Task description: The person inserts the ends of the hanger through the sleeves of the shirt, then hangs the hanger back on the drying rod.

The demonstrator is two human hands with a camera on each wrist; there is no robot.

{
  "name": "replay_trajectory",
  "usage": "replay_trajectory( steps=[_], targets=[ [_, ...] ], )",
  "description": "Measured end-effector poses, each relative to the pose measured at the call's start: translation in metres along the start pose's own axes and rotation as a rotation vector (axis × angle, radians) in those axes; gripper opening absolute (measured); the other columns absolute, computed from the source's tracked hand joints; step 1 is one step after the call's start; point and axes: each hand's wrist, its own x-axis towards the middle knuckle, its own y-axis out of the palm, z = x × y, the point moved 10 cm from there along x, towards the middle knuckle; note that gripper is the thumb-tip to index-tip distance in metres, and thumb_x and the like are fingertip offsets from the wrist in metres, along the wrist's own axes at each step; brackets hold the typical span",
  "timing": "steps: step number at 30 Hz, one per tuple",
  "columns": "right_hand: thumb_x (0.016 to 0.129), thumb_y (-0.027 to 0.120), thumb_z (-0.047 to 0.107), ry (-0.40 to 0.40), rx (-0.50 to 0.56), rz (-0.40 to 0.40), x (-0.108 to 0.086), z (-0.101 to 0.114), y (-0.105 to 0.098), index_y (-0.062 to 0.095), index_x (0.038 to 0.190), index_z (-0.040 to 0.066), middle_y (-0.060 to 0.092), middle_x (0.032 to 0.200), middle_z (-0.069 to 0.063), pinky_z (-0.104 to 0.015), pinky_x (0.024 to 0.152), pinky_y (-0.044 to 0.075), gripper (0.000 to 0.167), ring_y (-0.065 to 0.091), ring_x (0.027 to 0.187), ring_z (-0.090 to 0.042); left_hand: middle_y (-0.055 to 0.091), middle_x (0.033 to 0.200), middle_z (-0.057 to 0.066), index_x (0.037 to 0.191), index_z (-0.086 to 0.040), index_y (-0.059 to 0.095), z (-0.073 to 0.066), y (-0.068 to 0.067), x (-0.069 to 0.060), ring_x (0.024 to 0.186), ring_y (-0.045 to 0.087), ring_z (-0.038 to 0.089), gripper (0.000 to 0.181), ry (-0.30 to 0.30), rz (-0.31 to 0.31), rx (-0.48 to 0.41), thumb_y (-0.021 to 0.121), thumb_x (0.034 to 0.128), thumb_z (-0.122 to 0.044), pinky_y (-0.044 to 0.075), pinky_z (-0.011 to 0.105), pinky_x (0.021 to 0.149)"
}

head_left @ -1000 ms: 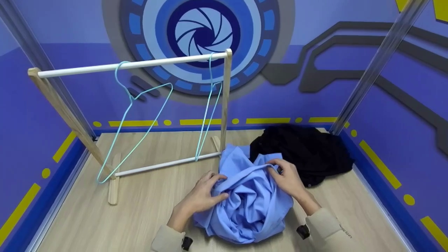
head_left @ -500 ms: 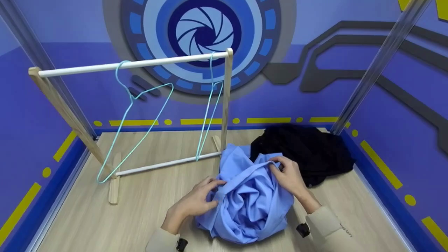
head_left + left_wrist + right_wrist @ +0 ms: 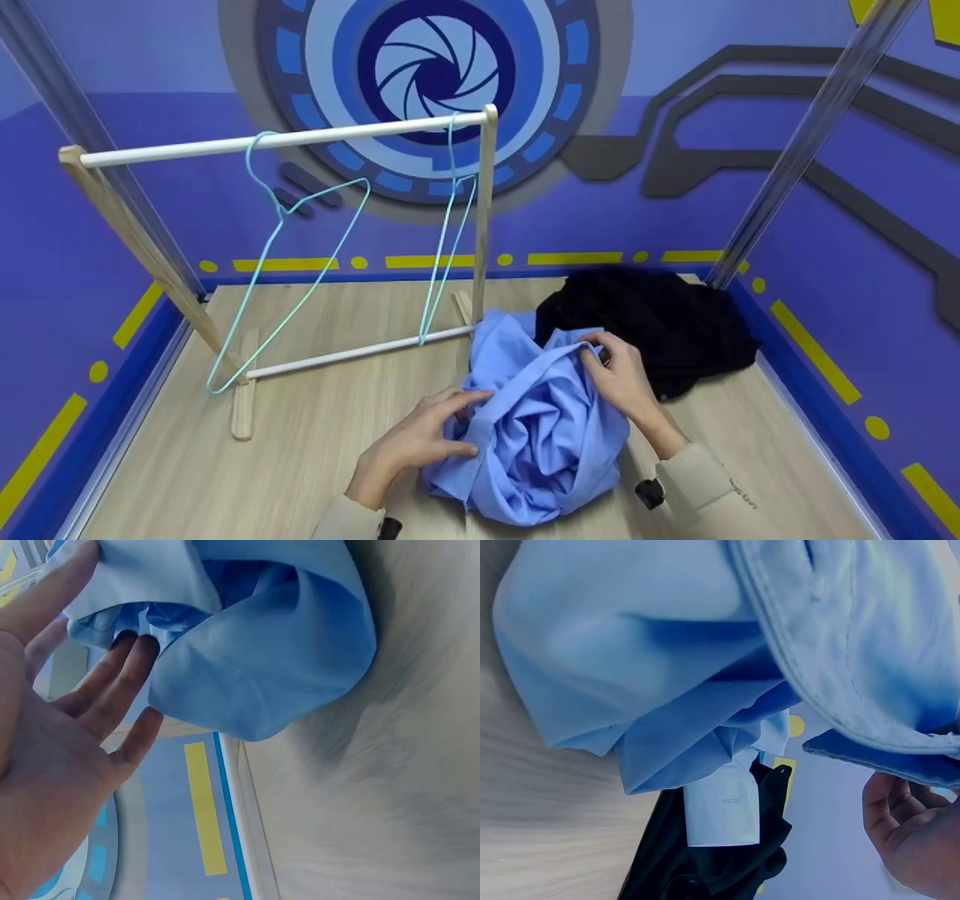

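A crumpled light blue shirt (image 3: 547,435) lies bunched on the wooden tabletop in the head view. At its upper right edge my right hand (image 3: 619,375) pinches a fold of the cloth between thumb and fingers. My left hand (image 3: 420,435) is at the shirt's left side, fingers spread and fairly straight, the fingertips by a raised band of fabric. Seen from the left wrist, that hand's fingers (image 3: 124,679) reach to the shirt's edge without curling round it. A stitched hem (image 3: 780,652) and a cuff (image 3: 721,802) show in the right wrist view.
A black garment (image 3: 652,322) lies heaped behind the shirt to the right. On the left stands a wood and white rack (image 3: 300,137), with one turquoise hanger (image 3: 262,262) at its left and another hanger (image 3: 442,262) near its right post. Blue walls enclose the tabletop (image 3: 322,420).
My left hand has shifted slightly left, its grasp on the band of cloth loosened and its fingers spread wider. The right hand keeps its pinch, moving only slightly.
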Motion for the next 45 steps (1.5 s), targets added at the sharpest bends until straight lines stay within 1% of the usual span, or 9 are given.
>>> replay_trajectory(
  steps=[6, 9, 15, 19, 23, 28, 35, 40, 45],
  targets=[
    [0.097, 0.067, 0.004, 0.009, -0.006, 0.03, -0.004, 0.002, 0.004, 0.076, 0.104, 0.011, 0.071, 0.096, 0.004, -0.027, 0.068, 0.046, 0.013, 0.058, 0.072, -0.015, 0.056, 0.136, -0.004, 0.146, -0.03, 0.056, 0.002, 0.001, 0.0, 0.124, 0.051, 0.025, 0.066, -0.059, -0.045, 0.086, 0.084, 0.0861, -0.035, 0.036, 0.055, 0.106],
    [0.098, 0.066, 0.005, 0.022, -0.011, 0.05, -0.006, 0.002, 0.007, 0.076, 0.107, 0.009, 0.07, 0.099, 0.003, -0.03, 0.071, 0.046, 0.014, 0.057, 0.076, -0.015, 0.056, 0.133, -0.003, 0.138, -0.028, 0.061, 0.002, 0.002, 0.001, 0.124, 0.051, 0.027, 0.058, -0.07, -0.06, 0.096, 0.085, 0.0854, -0.035, 0.037, 0.055, 0.105],
    [0.099, 0.064, 0.005, 0.021, 0.019, 0.077, -0.01, 0.004, 0.012, 0.075, 0.108, 0.01, 0.07, 0.104, 0.004, -0.032, 0.077, 0.047, 0.015, 0.061, 0.085, -0.015, 0.058, 0.116, -0.004, 0.122, -0.02, 0.068, -0.005, -0.003, 0.005, 0.106, 0.058, 0.019, 0.044, 0.003, -0.137, 0.118, 0.087, 0.0829, -0.029, 0.046, 0.043, 0.095],
    [0.099, 0.065, 0.004, 0.008, 0.061, 0.088, -0.011, 0.006, 0.013, 0.074, 0.11, 0.013, 0.07, 0.109, 0.005, -0.033, 0.083, 0.05, 0.017, 0.064, 0.093, -0.015, 0.056, 0.116, -0.003, 0.116, -0.017, 0.071, -0.008, -0.007, 0.006, 0.108, 0.058, 0.017, 0.039, 0.032, -0.185, 0.093, 0.088, 0.0824, -0.025, 0.05, 0.039, 0.093],
    [0.101, 0.066, 0.008, 0.01, 0.122, 0.108, -0.012, 0.004, 0.014, 0.074, 0.113, 0.013, 0.07, 0.112, 0.004, -0.038, 0.089, 0.052, 0.015, 0.065, 0.102, -0.016, 0.056, 0.123, 0.006, 0.112, -0.015, 0.072, -0.009, -0.013, 0.007, 0.115, 0.056, 0.02, 0.034, 0.029, -0.229, 0.078, 0.087, 0.0833, -0.023, 0.049, 0.041, 0.098],
    [0.104, 0.063, 0.018, 0.043, 0.225, 0.152, -0.014, -0.001, 0.017, 0.072, 0.12, 0.012, 0.07, 0.115, 0.001, -0.029, 0.086, 0.052, 0.019, 0.068, 0.098, -0.018, 0.059, 0.123, 0.012, 0.106, -0.01, 0.071, -0.012, -0.021, 0.008, 0.116, 0.057, 0.022, 0.029, 0.065, -0.288, 0.073, 0.085, 0.0851, -0.023, 0.049, 0.042, 0.099],
    [0.108, 0.037, 0.002, 0.081, 0.385, 0.259, -0.019, -0.001, 0.021, 0.066, 0.132, 0.001, 0.066, 0.128, -0.013, -0.024, 0.097, 0.045, 0.038, 0.06, 0.114, -0.022, 0.063, 0.119, 0.009, 0.107, -0.007, 0.07, -0.011, -0.029, 0.006, 0.11, 0.061, 0.021, 0.027, 0.074, -0.364, 0.033, 0.082, 0.0888, -0.022, 0.051, 0.04, 0.094],
    [0.099, 0.038, -0.008, 0.051, 0.523, 0.376, -0.021, 0.004, 0.026, 0.057, 0.14, -0.005, 0.062, 0.125, -0.026, -0.03, 0.086, 0.053, 0.045, 0.063, 0.102, -0.024, 0.065, 0.116, 0.0, 0.112, -0.008, 0.07, -0.009, -0.035, 0.005, 0.108, 0.063, 0.019, 0.027, 0.048, -0.408, 0.031, 0.081, 0.0907, -0.022, 0.052, 0.039, 0.093],
    [0.099, 0.048, -0.007, -0.041, 0.628, 0.479, -0.027, 0.012, 0.027, 0.048, 0.145, -0.01, 0.056, 0.133, -0.03, -0.029, 0.092, 0.051, 0.045, 0.06, 0.111, -0.023, 0.067, 0.112, -0.002, 0.112, -0.011, 0.069, -0.01, -0.04, 0.004, 0.106, 0.063, 0.018, 0.026, 0.03, -0.447, 0.057, 0.079, 0.0928, -0.024, 0.052, 0.04, 0.091]
  ],
)
